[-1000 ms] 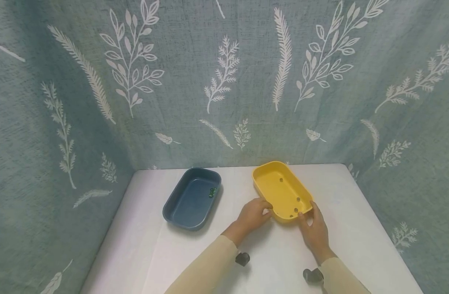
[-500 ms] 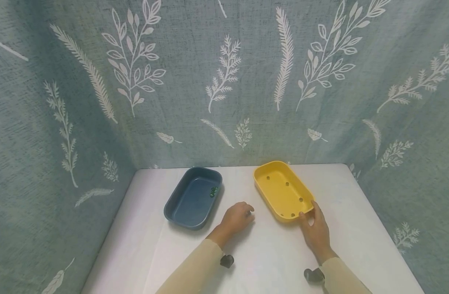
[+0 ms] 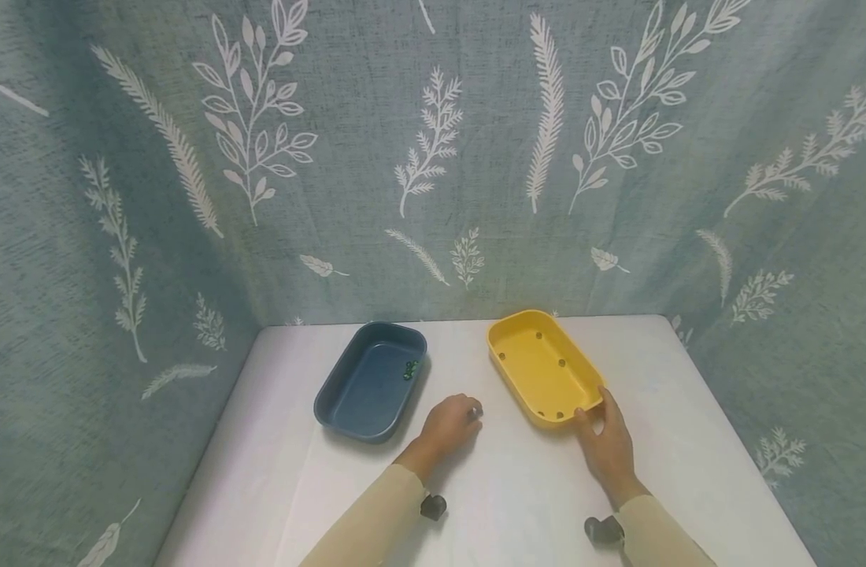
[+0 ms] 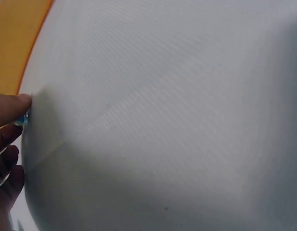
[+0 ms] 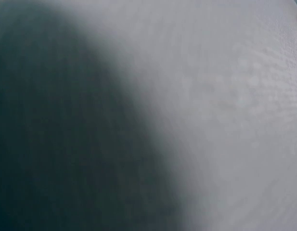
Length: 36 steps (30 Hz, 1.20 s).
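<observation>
In the head view my left hand (image 3: pixel 450 425) is over the table between two trays, fingers curled. Its thumb and forefinger pinch a small, clear bluish marble (image 4: pixel 23 118), mostly hidden by the fingers in the left wrist view. My right hand (image 3: pixel 607 445) grips the near right corner of a yellow tray (image 3: pixel 546 378), thumb and fingers spread along the rim. Several small dark marbles (image 3: pixel 562 363) lie scattered on that tray's floor. Left of my left hand stands a dark blue tray (image 3: pixel 369 390), with a small cluster of green marbles (image 3: pixel 410 369) against its right wall.
Both trays stand toward the back of a white-covered table (image 3: pixel 518 504). A green-grey curtain (image 3: pixel 433 157) with a white leaf print rises behind and at both sides. The right wrist view is mostly tabletop and dark shadow.
My left hand has left the yellow tray's near left side and moved left over the table with the marble. The marbles in the yellow tray have rolled apart. My right hand has stayed at the corner.
</observation>
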Tool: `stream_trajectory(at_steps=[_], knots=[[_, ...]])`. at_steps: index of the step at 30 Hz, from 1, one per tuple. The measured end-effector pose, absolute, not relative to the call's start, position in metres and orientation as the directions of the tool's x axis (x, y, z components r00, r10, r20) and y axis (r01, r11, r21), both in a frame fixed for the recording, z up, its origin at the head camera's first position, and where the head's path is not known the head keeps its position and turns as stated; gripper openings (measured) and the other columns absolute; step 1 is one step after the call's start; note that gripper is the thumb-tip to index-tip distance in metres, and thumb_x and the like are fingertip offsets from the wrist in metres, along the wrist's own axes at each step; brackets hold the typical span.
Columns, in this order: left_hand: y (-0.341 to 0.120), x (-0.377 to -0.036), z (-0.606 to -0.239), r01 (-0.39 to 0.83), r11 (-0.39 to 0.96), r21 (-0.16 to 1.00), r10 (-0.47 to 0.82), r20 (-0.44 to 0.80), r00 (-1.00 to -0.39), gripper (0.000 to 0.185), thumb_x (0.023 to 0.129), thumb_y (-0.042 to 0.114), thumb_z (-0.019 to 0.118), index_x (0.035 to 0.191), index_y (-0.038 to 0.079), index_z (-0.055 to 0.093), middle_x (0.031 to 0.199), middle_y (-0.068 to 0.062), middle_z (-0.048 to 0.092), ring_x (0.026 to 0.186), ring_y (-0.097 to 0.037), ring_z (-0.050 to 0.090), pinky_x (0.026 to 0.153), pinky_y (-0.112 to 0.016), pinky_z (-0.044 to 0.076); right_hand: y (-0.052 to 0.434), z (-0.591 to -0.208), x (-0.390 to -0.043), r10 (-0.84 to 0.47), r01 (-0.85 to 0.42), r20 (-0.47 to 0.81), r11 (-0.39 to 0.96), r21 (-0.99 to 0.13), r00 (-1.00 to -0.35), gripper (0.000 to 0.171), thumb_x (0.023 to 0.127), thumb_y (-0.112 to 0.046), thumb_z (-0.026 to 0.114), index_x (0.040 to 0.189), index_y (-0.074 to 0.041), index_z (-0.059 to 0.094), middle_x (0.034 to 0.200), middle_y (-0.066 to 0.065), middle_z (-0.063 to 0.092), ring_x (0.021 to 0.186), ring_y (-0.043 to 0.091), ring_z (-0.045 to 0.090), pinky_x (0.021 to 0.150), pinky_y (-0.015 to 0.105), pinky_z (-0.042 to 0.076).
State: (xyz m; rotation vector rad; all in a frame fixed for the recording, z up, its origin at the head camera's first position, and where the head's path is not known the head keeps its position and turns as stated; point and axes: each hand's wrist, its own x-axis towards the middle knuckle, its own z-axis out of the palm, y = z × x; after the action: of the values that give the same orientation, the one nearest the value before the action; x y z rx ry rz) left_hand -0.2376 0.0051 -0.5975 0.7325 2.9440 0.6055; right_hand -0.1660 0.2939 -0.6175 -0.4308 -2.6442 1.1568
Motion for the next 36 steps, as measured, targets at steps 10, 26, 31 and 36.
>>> stream_trajectory(at_steps=[10, 26, 31, 36], knots=[[0.0, -0.237, -0.602, 0.431, 0.803, 0.411, 0.447, 0.063, -0.893, 0.028, 0.08, 0.029, 0.066, 0.106, 0.021, 0.063, 0.099, 0.006, 0.064, 0.096, -0.013, 0.06, 0.085, -0.029, 0.048, 0.296, -0.617, -0.168, 0.342, 0.154, 0.107, 0.653, -0.742, -0.934, 0.071, 0.089, -0.053, 0.045, 0.146, -0.028, 0.012, 0.15, 0.009, 0.023, 0.135, 0.034, 0.023, 0.107, 0.054, 0.022], [-0.009, -0.231, -0.6, 0.421, 0.809, 0.41, 0.439, 0.055, -0.897, 0.015, 0.081, 0.029, 0.065, 0.094, 0.022, 0.066, 0.086, 0.01, 0.061, 0.087, -0.011, 0.059, 0.082, -0.028, 0.048, 0.297, -0.621, -0.167, 0.339, 0.138, 0.129, 0.661, -0.738, -0.932, 0.07, 0.089, -0.051, 0.048, 0.145, -0.029, 0.014, 0.149, 0.011, 0.025, 0.134, 0.036, 0.026, 0.106, 0.054, 0.023], [-0.012, -0.228, -0.6, 0.419, 0.792, 0.444, 0.437, 0.068, -0.897, 0.014, 0.081, 0.028, 0.064, 0.094, 0.022, 0.066, 0.086, 0.011, 0.061, 0.086, -0.011, 0.059, 0.081, -0.028, 0.048, 0.296, -0.623, -0.167, 0.341, 0.143, 0.12, 0.652, -0.745, -0.933, 0.07, 0.088, -0.053, 0.047, 0.145, -0.029, 0.013, 0.149, 0.01, 0.024, 0.135, 0.036, 0.025, 0.106, 0.055, 0.022], [-0.01, -0.225, -0.595, 0.445, 0.758, 0.477, 0.446, 0.119, -0.887, 0.013, 0.081, 0.027, 0.064, 0.093, 0.024, 0.066, 0.084, 0.014, 0.06, 0.083, -0.007, 0.058, 0.078, -0.024, 0.048, 0.297, -0.623, -0.168, 0.341, 0.153, 0.11, 0.655, -0.74, -0.933, 0.07, 0.088, -0.053, 0.046, 0.145, -0.03, 0.012, 0.15, 0.01, 0.023, 0.135, 0.036, 0.024, 0.106, 0.055, 0.022]])
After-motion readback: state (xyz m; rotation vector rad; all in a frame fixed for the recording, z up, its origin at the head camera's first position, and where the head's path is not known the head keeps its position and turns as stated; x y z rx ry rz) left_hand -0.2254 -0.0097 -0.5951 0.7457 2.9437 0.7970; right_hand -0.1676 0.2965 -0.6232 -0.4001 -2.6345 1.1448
